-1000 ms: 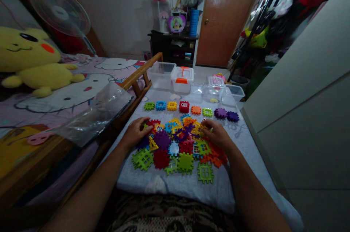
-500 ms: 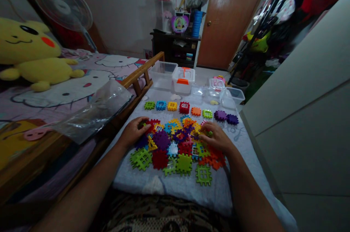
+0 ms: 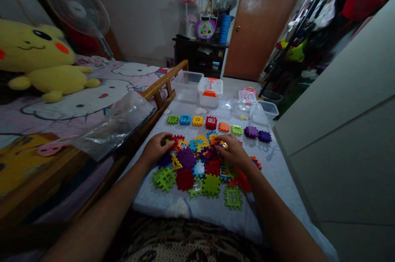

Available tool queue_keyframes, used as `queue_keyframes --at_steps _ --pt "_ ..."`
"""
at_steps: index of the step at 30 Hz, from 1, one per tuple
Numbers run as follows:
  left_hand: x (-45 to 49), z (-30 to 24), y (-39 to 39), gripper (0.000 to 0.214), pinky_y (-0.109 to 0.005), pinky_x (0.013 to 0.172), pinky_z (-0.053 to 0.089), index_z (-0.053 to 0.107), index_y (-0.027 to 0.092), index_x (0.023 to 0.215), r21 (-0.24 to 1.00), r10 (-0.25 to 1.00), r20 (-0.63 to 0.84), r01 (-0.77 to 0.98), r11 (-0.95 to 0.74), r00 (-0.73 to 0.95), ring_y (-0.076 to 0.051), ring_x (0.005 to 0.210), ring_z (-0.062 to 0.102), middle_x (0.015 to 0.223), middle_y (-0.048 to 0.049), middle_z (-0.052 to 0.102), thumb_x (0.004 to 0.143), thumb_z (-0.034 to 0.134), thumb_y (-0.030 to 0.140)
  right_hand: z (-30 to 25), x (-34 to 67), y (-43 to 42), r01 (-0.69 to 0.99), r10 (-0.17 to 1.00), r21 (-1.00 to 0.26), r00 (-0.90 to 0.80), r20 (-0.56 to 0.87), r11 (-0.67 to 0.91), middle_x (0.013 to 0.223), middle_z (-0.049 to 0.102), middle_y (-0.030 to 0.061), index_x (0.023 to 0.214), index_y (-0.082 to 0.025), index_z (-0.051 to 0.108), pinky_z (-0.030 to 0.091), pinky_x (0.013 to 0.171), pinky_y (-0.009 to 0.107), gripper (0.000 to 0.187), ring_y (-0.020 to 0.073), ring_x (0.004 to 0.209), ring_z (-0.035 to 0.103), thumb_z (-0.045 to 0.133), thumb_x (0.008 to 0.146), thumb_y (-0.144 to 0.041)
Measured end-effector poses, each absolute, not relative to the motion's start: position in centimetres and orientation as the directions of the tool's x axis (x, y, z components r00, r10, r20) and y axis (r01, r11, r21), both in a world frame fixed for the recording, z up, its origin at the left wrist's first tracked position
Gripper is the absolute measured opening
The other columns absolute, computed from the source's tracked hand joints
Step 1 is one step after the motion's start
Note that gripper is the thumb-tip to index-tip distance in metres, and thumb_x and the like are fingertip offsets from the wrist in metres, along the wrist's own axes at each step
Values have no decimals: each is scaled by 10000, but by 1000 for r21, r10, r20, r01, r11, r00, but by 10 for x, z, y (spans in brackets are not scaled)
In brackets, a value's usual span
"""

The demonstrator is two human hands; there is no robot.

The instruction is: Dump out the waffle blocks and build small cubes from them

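Note:
A mixed pile of toothed plastic building tiles lies on the cloth before me. At its left edge, my left hand (image 3: 158,147) rests by a red tile (image 3: 177,141), thumb and forefinger apart. Above the pile's right side, my right hand (image 3: 233,149) reaches inward with its fingers apart, over yellow and orange tiles; its palm hides some of them. Nearer me lie a purple tile (image 3: 187,158), a dark red tile (image 3: 184,180), a solid green tile (image 3: 211,185) and a green window tile (image 3: 233,197). Behind the pile runs a row of small blocks, including a red block (image 3: 211,122).
Along the far end stand a clear bin (image 3: 189,85), a lidded box (image 3: 210,91) with orange clips and smaller clear containers. A wooden rail (image 3: 166,80) and plastic bag (image 3: 114,124) are on the left. A white cabinet (image 3: 345,130) borders the right.
My right hand has moved left, further over the middle of the pile, baring an orange and purple piece on the right. My left hand stays at the left edge. The view has shifted slightly.

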State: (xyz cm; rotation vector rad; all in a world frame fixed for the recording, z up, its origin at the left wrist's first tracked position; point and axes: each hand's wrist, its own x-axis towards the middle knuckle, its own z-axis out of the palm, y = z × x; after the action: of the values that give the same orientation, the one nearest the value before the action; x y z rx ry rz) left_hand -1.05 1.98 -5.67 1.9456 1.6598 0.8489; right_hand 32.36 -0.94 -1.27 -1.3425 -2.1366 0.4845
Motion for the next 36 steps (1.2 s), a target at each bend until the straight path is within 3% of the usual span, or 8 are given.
queue_keyframes --at_steps 5,8,15,22,26,29,33,36 --pt "-11 -60 21 488 -410 993 483 680 174 1090 684 979 177 703 -194 98 -276 1068 648 1149 -110 704 807 578 559 4 286 -4 797 882 -390 -461 100 461 909 696 74 957 -181 687 420 831 335 148 224 907 595 600 908 -290" --pt "-11 -60 21 473 -405 986 488 682 174 1084 680 977 190 705 -203 98 -275 1062 652 1140 -112 704 801 582 540 7 278 -1 821 893 -372 -448 49 433 866 693 64 881 -184 685 418 805 327 113 214 862 607 625 891 -279" --pt "-11 -58 21 440 -426 983 492 690 162 1065 669 973 206 711 -218 105 -286 1049 657 1125 -123 709 789 585 488 -15 286 2 571 952 -785 -298 74 240 1084 688 73 1085 -202 663 487 869 355 296 219 990 629 694 796 -261" --pt "-12 -60 21 431 -426 971 503 693 173 1074 665 971 213 712 -226 110 -286 1051 659 1141 -115 709 790 593 482 -20 293 -3 265 972 -959 -230 42 104 804 628 -7 889 -222 619 477 655 292 159 161 715 586 614 802 -355" --pt "-12 -61 21 434 -420 955 512 693 176 1080 667 972 211 711 -222 106 -283 1046 661 1145 -112 710 790 598 484 -11 297 -4 324 962 -910 -165 216 260 839 630 4 870 -217 608 464 720 306 101 162 756 573 570 824 -299" --pt "-12 -61 20 426 -416 950 515 692 180 1079 671 972 210 708 -221 105 -280 1042 663 1141 -107 712 792 593 479 -4 300 -7 454 897 -776 -277 345 438 925 644 30 843 -217 607 444 866 355 56 190 907 579 558 821 -199" --pt "-11 -60 20 426 -418 974 499 686 177 1081 668 972 206 710 -222 110 -281 1059 658 1148 -113 708 801 585 482 4 301 -12 526 786 -627 -569 242 574 962 644 37 855 -220 616 444 871 359 71 200 929 571 653 803 -189" --pt "-11 -60 20 428 -416 982 493 682 179 1089 669 973 203 710 -221 111 -278 1062 657 1151 -110 707 806 584 484 5 302 -14 597 798 -569 -571 195 566 1036 649 55 956 -220 627 441 905 380 187 224 993 566 717 809 -292"
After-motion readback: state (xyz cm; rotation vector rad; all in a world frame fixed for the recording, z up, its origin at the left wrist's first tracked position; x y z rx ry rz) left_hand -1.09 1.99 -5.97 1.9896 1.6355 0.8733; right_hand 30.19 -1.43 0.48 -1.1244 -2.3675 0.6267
